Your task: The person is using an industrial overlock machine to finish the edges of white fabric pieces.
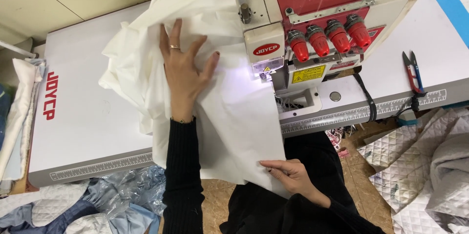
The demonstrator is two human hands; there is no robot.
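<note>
Desk [88, 131], white with a printed ruler along its front edge, carries everything here; its right end runs out of the picture and its left end is partly covered by stacked pale cloth. White fabric [229, 116] lies over the middle of the desk, bunched in folds at the far side and hanging off the front edge toward the lap, so its full shape cannot be made out. Its right edge runs under the head of the overlock sewing machine [317, 23], where a bright lamp washes out the seam area and the needle itself cannot be seen. The machine, cream with a red top plate, is cut off at the upper edge; four red tension knobs [330, 41] stand in a row on its front. Quilted white fabric [425, 165] is piled on the floor at the right, partly out of view, and blue and white cloth with clear plastic [117, 200] lies below the desk's front edge at the left.

The left hand [183, 65] lies flat on the fabric with fingers spread, pressing it to the desk just left of the machine. The right hand [288, 171] pinches the fabric's lower hanging edge between thumb and fingers, over the lap. Thread snips [413, 70] with red handles lie on the desk well to the right of the machine.
</note>
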